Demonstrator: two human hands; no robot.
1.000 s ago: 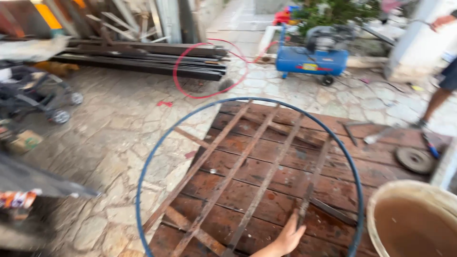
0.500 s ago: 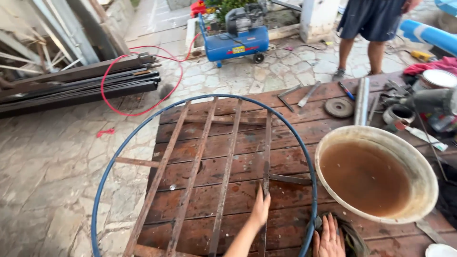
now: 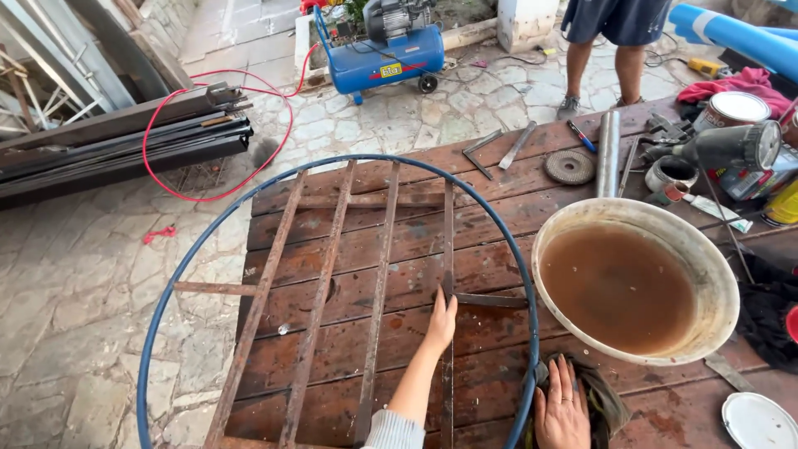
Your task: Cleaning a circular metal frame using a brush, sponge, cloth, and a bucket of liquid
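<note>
— What is under your hands in the head view?

— Your left hand (image 3: 440,320) lies flat, fingers released, on a rusty bar of the round metal grille (image 3: 332,299). The grille is a blue-painted hoop crossed by long rust-brown flat bars and a few short cross pieces. It lies on the worn red-brown wooden bench (image 3: 499,208), its left part overhanging the stone paving (image 3: 83,283).

— And your right hand?

— Your right hand (image 3: 562,407) presses, fingers spread, on a dark rag (image 3: 607,403) just beside the hoop's near right edge. It grasps nothing.

— What lies around it?

— A pale basin of brown water (image 3: 636,283) stands just right of the hoop. Beyond it lie a grinding disc (image 3: 569,166), a steel tube (image 3: 608,154) and an angle grinder (image 3: 723,148). A blue air compressor (image 3: 386,54) stands on the paving, and another person's legs (image 3: 603,58) show at the far edge of the bench.
</note>
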